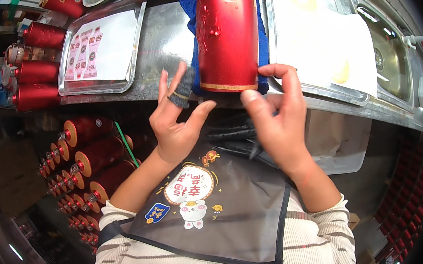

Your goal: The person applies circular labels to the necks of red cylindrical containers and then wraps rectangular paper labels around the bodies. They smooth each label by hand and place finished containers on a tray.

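A glossy red bottle [227,35] with a gold rim and water drops lies on a blue cloth [263,39], its base toward me and its far end cut off by the picture's top. At the base's right edge, the thumb and curled forefinger of my right hand [283,114] grip the bottle. My left hand [176,128] is just left of the base, fingers stretched and thumb apart. A dark grey fabric band [181,87] is wrapped around some of its fingers. It looks close to the bottle, but I cannot tell whether it touches.
A metal tray [137,47] with printed pink labels on white paper stands left. Red bottles [40,70] line the far left; several more [105,157] are stacked below. To the right are a tray with a white sheet [323,51], a sink [404,64] and a pale bin [354,147].
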A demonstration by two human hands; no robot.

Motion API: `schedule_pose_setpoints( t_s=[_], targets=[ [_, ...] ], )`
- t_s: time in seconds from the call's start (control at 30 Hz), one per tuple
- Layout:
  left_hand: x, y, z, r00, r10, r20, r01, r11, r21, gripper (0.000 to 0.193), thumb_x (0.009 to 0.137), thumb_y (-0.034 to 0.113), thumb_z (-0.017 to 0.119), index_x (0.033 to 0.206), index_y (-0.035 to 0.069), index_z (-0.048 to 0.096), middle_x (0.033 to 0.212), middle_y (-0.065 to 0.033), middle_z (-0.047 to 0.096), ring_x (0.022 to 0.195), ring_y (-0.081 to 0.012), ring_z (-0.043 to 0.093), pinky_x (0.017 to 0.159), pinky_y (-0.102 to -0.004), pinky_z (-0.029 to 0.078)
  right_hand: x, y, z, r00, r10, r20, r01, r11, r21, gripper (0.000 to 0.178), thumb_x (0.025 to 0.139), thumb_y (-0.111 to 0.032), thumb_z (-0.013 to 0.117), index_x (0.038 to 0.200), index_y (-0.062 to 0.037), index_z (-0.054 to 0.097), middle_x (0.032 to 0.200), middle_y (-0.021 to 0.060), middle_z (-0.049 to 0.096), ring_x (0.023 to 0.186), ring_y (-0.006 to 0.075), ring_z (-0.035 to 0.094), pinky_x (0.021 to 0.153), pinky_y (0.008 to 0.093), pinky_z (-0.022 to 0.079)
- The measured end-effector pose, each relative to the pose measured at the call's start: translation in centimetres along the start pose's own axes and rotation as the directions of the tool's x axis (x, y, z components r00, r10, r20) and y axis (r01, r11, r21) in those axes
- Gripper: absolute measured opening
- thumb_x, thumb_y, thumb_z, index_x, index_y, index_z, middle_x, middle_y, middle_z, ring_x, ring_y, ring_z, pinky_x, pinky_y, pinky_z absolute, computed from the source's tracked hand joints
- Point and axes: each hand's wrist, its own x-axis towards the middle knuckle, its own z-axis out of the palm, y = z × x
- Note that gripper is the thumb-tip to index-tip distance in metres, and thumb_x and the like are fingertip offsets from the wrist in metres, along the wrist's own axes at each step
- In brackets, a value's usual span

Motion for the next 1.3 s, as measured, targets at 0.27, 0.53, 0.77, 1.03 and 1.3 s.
schedule_pose_setpoints(
  t_s=[0.27, 0.53, 0.77, 1.03, 1.3],
  targets=[
    [-0.8, -0.1, 0.5, 0.999, 0.033, 0.03, -0.035, 0.995, 0.094, 0.037, 0.081, 0.008, 0.083, 0.115, -0.003, 0.072, 0.133, -0.0256, 0.064, 0.125, -0.0377, 0.063, 0.117, -0.0642, 0.025, 1.0, 0.7, 4.0, 0.956, -0.238, -0.17, 0.17, 0.925, -0.34, 0.078, 0.076, -0.039, 0.083, 0.127, -0.0018, 0.037, 0.114, 0.0197, 0.048, 0.087, 0.0384, 0.064, 0.071, 0.0463, 0.055],
    [0.1, 0.0, 0.4, 0.987, 0.155, 0.05, -0.159, 0.983, 0.094, 0.037, 0.078, 0.007, 0.083, 0.112, -0.004, 0.073, 0.136, -0.0268, 0.061, 0.125, -0.0398, 0.062, 0.114, -0.0669, 0.029, 0.9, 0.8, 3.4, 0.976, -0.175, -0.127, 0.144, 0.965, -0.22, 0.071, 0.082, -0.034, 0.079, 0.127, 0.0007, 0.037, 0.114, 0.0226, 0.053, 0.09, 0.0382, 0.067, 0.075, 0.0449, 0.055],
    [1.0, 0.3, -0.4, 0.962, 0.246, 0.116, -0.264, 0.947, 0.182, 0.039, 0.071, 0.007, 0.085, 0.107, -0.004, 0.073, 0.142, -0.0303, 0.056, 0.125, -0.0413, 0.062, 0.114, -0.0676, 0.026, 0.8, 1.8, 3.2, 0.982, -0.154, -0.111, 0.152, 0.988, -0.029, 0.063, 0.085, -0.032, 0.075, 0.127, 0.0012, 0.041, 0.114, 0.0223, 0.051, 0.09, 0.0394, 0.065, 0.073, 0.0455, 0.054],
    [2.6, 1.8, -1.1, 0.933, 0.293, 0.212, -0.345, 0.895, 0.282, 0.041, 0.071, 0.006, 0.084, 0.11, 0.0, 0.073, 0.141, -0.0296, 0.056, 0.126, -0.0407, 0.061, 0.113, -0.0676, 0.026, 0.6, 2.2, 2.3, 0.99, -0.129, -0.05, 0.133, 0.988, 0.079, 0.056, 0.088, -0.024, 0.071, 0.13, 0.0008, 0.042, 0.114, 0.022, 0.051, 0.092, 0.0369, 0.064, 0.074, 0.0428, 0.054],
    [5.2, 4.0, -1.3, 0.854, 0.408, 0.324, -0.513, 0.765, 0.389, 0.035, 0.069, 0.016, 0.084, 0.102, 0.007, 0.074, 0.142, -0.03, 0.055, 0.123, -0.046, 0.061, 0.112, -0.0709, 0.026, 0.6, 3.1, 1.1, 0.995, -0.095, 0.006, 0.089, 0.948, 0.307, 0.038, 0.092, -0.003, 0.057, 0.129, 0.001, 0.05, 0.117, 0.0152, 0.052, 0.081, 0.0183, 0.063, 0.071, 0.0294, 0.052]
  ],
)
